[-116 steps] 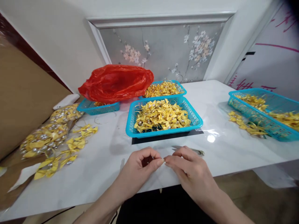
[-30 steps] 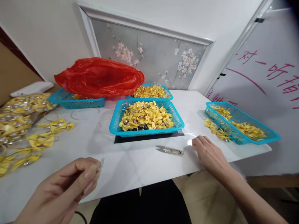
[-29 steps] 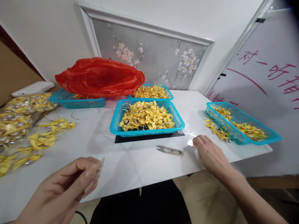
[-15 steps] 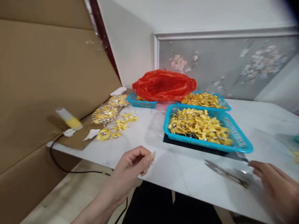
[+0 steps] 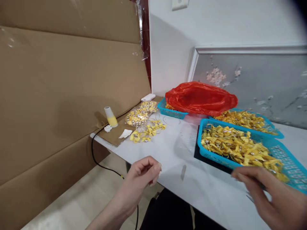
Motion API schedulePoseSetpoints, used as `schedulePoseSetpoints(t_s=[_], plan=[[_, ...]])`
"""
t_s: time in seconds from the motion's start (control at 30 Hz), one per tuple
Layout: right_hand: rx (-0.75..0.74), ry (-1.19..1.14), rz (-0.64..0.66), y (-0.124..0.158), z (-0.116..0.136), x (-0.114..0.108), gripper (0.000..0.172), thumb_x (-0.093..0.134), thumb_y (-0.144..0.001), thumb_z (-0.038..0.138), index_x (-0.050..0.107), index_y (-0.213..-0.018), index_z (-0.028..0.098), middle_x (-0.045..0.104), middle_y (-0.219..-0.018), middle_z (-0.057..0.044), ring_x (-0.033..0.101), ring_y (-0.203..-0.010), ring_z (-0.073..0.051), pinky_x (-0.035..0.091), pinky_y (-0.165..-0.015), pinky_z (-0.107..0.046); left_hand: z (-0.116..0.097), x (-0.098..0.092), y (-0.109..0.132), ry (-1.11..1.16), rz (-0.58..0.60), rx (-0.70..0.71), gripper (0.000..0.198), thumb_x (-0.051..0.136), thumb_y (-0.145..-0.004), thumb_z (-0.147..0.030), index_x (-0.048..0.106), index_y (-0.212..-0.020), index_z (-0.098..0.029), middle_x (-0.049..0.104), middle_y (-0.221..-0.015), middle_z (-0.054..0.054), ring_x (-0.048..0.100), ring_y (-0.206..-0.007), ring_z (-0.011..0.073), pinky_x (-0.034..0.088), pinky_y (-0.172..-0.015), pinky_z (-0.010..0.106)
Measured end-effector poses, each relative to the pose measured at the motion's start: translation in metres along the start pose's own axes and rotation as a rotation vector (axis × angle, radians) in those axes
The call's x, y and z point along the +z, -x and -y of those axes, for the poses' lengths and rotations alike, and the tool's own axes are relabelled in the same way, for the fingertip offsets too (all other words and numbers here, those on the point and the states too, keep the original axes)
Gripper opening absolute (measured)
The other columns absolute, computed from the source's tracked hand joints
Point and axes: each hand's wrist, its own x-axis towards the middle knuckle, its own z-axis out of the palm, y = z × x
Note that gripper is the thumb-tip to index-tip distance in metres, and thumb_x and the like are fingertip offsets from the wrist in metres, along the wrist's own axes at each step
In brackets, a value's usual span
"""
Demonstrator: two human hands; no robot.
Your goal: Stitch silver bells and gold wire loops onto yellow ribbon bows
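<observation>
My left hand [image 5: 142,175] hovers over the front edge of the white table [image 5: 172,150], thumb and forefinger pinched on a tiny pale scrap that barely shows. My right hand [image 5: 271,199] is low at the right, blurred by motion, its fingers bent over the tabletop just in front of a blue basket [image 5: 211,156] heaped with yellow ribbon bows. A sliver of grey metal [image 5: 249,198] peeks from under its fingers. Whether it grips anything I cannot tell.
A red plastic bag [image 5: 201,97] lies over a second blue basket [image 5: 172,112], and a third basket [image 5: 275,134] of bows stands behind. Loose bows [image 5: 147,131], a clear bag of bows [image 5: 139,115] and a small yellow-and-white bottle [image 5: 110,116] sit far left. A cardboard wall [image 5: 59,95] stands left; a black cable [image 5: 96,156] hangs there.
The view has swung left, bringing the cardboard wall in. My right hand came back from the right-hand basket toward the snips and now covers them. My left hand keeps its pinch.
</observation>
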Motion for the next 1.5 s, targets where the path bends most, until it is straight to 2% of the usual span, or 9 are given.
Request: schedulePoseSetpoints(t_s=[0.07,0.23,0.43,0.5,0.6,0.83,1.17,1.33,1.5], plan=[[-0.130,-0.103,0.078,-0.033,0.034,0.009,0.011,0.050,-0.097,0.034,0.059,-0.096,0.029,0.073,-0.084,0.002,0.071,-0.067,-0.018,0.054,-0.053,-0.025,0.000,-0.019,0.005,0.012,-0.054,0.019,0.035,0.074,-0.080,-0.048,0.061,-0.067,-0.018,0.046,-0.058,-0.004,0.031,-0.057,0.0117,0.026,-0.055,0.026],[-0.151,-0.523,0.226,-0.095,0.122,0.055,0.017,0.048,-0.095,0.014,0.057,-0.084,0.022,0.072,-0.077,0.004,0.070,-0.068,-0.013,0.050,-0.058,-0.019,-0.001,-0.074,0.022,0.054,-0.257,0.063,0.037,0.076,-0.078,-0.049,0.059,-0.065,-0.019,0.045,-0.061,-0.004,0.032,-0.058,0.0116,0.028,-0.055,0.024],[-0.269,-0.514,0.294,-0.147,0.227,0.141,0.011,0.053,-0.096,0.009,0.060,-0.093,0.016,0.070,-0.087,0.000,0.067,-0.084,-0.015,0.051,-0.084,-0.030,0.009,-0.118,0.048,0.112,-0.419,0.107,0.039,0.079,-0.074,-0.050,0.058,-0.063,-0.019,0.044,-0.059,-0.004,0.033,-0.059,0.0123,0.030,-0.055,0.023],[-0.297,-0.467,0.321,-0.158,0.252,0.167,0.006,0.057,-0.099,0.016,0.062,-0.098,0.013,0.068,-0.090,-0.002,0.066,-0.087,-0.017,0.052,-0.087,-0.036,0.016,-0.127,0.056,0.130,-0.453,0.105,0.039,0.078,-0.075,-0.050,0.058,-0.062,-0.019,0.045,-0.059,-0.004,0.034,-0.059,0.0126,0.030,-0.055,0.023],[-0.328,-0.377,0.367,-0.166,0.276,0.197,0.017,0.061,-0.099,0.027,0.063,-0.105,0.012,0.065,-0.097,-0.004,0.065,-0.091,-0.019,0.053,-0.089,-0.041,0.025,-0.142,0.065,0.161,-0.492,0.102,0.039,0.077,-0.076,-0.048,0.057,-0.061,-0.019,0.046,-0.059,-0.003,0.034,-0.059,0.0127,0.031,-0.055,0.024],[-0.348,-0.218,0.442,-0.174,0.291,0.236,0.023,0.061,-0.099,0.031,0.062,-0.112,0.012,0.064,-0.107,-0.007,0.064,-0.096,-0.020,0.054,-0.089,-0.041,0.037,-0.167,0.072,0.238,-0.538,0.117,0.035,0.077,-0.077,-0.046,0.060,-0.064,-0.018,0.047,-0.061,-0.003,0.034,-0.060,0.0125,0.030,-0.056,0.024],[-0.336,-0.215,0.466,-0.167,0.282,0.259,0.024,0.061,-0.099,0.032,0.062,-0.113,0.012,0.064,-0.109,-0.007,0.064,-0.097,-0.020,0.055,-0.088,-0.041,0.036,-0.174,0.072,0.185,-0.560,0.131,0.035,0.074,-0.079,-0.046,0.058,-0.064,-0.019,0.046,-0.062,-0.003,0.035,-0.060,0.0119,0.031,-0.056,0.024],[-0.342,-0.308,0.436,-0.167,0.281,0.259,0.024,0.061,-0.099,0.031,0.062,-0.115,0.012,0.064,-0.108,-0.007,0.065,-0.095,-0.020,0.055,-0.088,-0.041,0.032,-0.181,0.075,0.033,-0.580,0.157,0.034,0.068,-0.083,-0.048,0.056,-0.064,-0.021,0.046,-0.061,-0.003,0.037,-0.059,0.0130,0.034,-0.056,0.024],[-0.369,-0.464,0.337,-0.169,0.265,0.234,0.036,0.060,-0.098,0.016,0.053,-0.133,0.015,0.066,-0.111,-0.007,0.065,-0.101,-0.021,0.053,-0.095,-0.044,0.032,-0.209,0.080,-0.313,-0.678,0.151,0.025,0.072,-0.078,-0.044,0.068,-0.064,-0.023,0.052,-0.056,-0.002,0.047,-0.060,0.0167,0.037,-0.056,0.025]])
